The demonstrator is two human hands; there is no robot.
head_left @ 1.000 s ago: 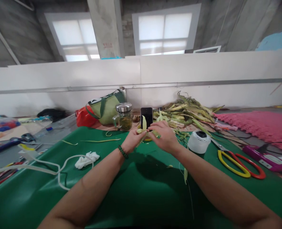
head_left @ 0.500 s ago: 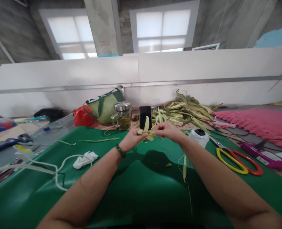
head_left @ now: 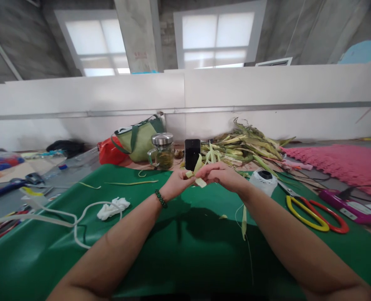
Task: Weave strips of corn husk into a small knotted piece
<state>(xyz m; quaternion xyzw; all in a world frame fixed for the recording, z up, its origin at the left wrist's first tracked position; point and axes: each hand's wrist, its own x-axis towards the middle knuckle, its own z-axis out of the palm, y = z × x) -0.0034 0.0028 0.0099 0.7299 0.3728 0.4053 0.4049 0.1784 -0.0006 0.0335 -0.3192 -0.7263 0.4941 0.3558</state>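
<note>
Pale green strips of what looks like corn husk (head_left: 200, 182) are held above the green mat, in front of the phone. My left hand (head_left: 176, 184), with a dark green bead bracelet at its wrist, is closed on the strips between thumb and fingers. My right hand (head_left: 220, 174) meets it from the other side, its fingers pinched around the same husk. One strip points upward and a short, wide end hangs below the fingertips. The fingers partly hide how the strips are folded.
Behind the hands stand a phone (head_left: 192, 155), a glass mug (head_left: 162, 156) and a heap of husks (head_left: 246, 144). On the right are a thread spool (head_left: 263, 180), scissors (head_left: 310, 213) and a purple tool (head_left: 350, 207). Crumpled tissue (head_left: 113, 208) and a white cable (head_left: 75, 223) lie left.
My right hand has moved in over the husk, closer to my left hand. The upright strip has tilted and is partly covered by fingers. The view has shifted slightly.
</note>
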